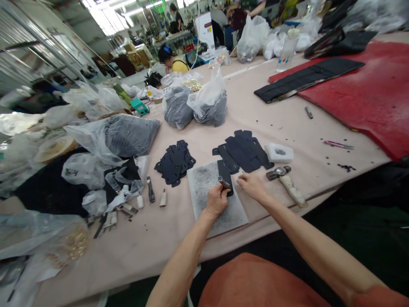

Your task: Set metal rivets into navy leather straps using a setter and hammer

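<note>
My left hand [217, 199] is closed round a small metal punch [224, 183], held over a dark piece [225, 170] on the speckled white board [204, 187]. Just right of the board, my right hand [251, 185] rests near the table surface with its fingers curled; whether it holds anything is hidden. A hammer [292, 191] with a pale handle lies to the right of that hand. Behind the board is a spread stack of dark pieces [244, 151], with a looser pile of them [175, 162] to the left. A white block [279, 152] sits beside the stack.
Filled plastic bags [209, 104] stand farther back. Small tools [150, 189] and more bags lie left. At right are a pink pen-like tool [338, 145], a metal piece [308, 112] and a red sheet [358, 94]. A person in yellow [180, 65] is across the table.
</note>
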Available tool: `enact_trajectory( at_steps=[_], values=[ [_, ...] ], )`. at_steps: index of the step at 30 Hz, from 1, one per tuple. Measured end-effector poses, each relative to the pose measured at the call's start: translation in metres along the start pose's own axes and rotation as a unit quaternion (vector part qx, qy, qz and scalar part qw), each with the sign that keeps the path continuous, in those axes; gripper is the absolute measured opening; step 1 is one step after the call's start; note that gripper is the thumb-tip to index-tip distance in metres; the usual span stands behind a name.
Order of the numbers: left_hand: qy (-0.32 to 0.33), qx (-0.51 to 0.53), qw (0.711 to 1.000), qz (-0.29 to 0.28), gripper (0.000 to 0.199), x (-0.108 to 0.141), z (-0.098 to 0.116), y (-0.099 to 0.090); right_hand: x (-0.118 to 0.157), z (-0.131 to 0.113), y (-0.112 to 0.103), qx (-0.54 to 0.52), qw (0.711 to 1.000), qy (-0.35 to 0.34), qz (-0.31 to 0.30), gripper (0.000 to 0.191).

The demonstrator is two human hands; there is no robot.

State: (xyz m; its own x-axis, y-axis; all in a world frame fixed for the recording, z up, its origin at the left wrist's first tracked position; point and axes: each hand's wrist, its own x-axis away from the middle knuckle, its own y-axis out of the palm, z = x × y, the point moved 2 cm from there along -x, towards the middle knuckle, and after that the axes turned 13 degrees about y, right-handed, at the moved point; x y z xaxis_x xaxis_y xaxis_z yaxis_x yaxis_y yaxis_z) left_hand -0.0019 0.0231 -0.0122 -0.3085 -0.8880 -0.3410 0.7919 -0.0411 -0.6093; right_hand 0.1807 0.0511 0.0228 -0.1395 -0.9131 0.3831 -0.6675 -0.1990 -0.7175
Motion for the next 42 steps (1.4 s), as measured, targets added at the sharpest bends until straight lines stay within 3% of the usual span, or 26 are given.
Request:
enact_trajectory(
  at_steps=[3,7,10,13,15,20,23,26,30,35,38,40,42],
  values=[
    [-0.006,0.019,1.0,0.007,0.018,0.001,0.003,-0.002,-0.016,-0.026,0.031,-0.007,1.0,0.02,0.0,0.019],
    [-0.03,0.059,0.997,0.04,0.02,0.0,0.002,-0.003,-0.028,-0.027,0.04,-0.011,1.0,0.028,0.007,0.011],
    [-0.111,0.089,0.981,0.128,0.016,0.0,-0.006,-0.005,-0.031,-0.022,0.038,-0.026,1.0,0.015,0.001,0.005],
    [-0.195,0.167,0.938,0.233,0.023,0.002,-0.016,-0.008,-0.031,-0.018,0.036,-0.06,0.998,-0.002,-0.007,0.005],
    [-0.213,0.21,0.919,0.256,0.026,0.004,-0.018,-0.011,-0.03,-0.015,0.034,-0.093,0.995,-0.012,-0.014,0.011],
    [-0.198,0.189,0.929,0.249,0.026,0.011,-0.014,-0.018,-0.023,-0.005,0.02,-0.207,0.975,-0.016,-0.077,0.017],
    [-0.207,0.196,0.923,0.258,0.026,0.012,-0.011,-0.018,-0.016,-0.004,0.012,-0.373,0.918,0.009,-0.135,0.024],
    [-0.254,0.239,0.903,0.252,0.027,0.009,-0.008,-0.02,-0.008,-0.006,0.007,-0.486,0.861,0.033,-0.149,0.034],
    [-0.323,0.195,0.91,0.17,0.025,0.005,-0.004,-0.035,0.001,-0.012,0.005,-0.551,0.819,0.057,-0.152,0.039],
    [-0.307,-0.066,0.949,0.004,0.036,0.004,0.006,-0.063,0.011,-0.019,0.007,-0.548,0.819,0.069,-0.152,0.039],
    [-0.259,-0.176,0.95,-0.001,0.039,0.002,0.022,-0.075,0.017,-0.023,0.008,-0.543,0.825,0.064,-0.143,0.037],
    [-0.225,-0.139,0.964,0.038,0.033,0.0,0.035,-0.077,0.021,-0.026,0.008,-0.538,0.829,0.057,-0.14,0.037],
    [-0.212,-0.004,0.975,0.07,0.027,-0.002,0.046,-0.073,0.026,-0.03,0.007,-0.535,0.832,0.047,-0.139,0.036]
  ],
)
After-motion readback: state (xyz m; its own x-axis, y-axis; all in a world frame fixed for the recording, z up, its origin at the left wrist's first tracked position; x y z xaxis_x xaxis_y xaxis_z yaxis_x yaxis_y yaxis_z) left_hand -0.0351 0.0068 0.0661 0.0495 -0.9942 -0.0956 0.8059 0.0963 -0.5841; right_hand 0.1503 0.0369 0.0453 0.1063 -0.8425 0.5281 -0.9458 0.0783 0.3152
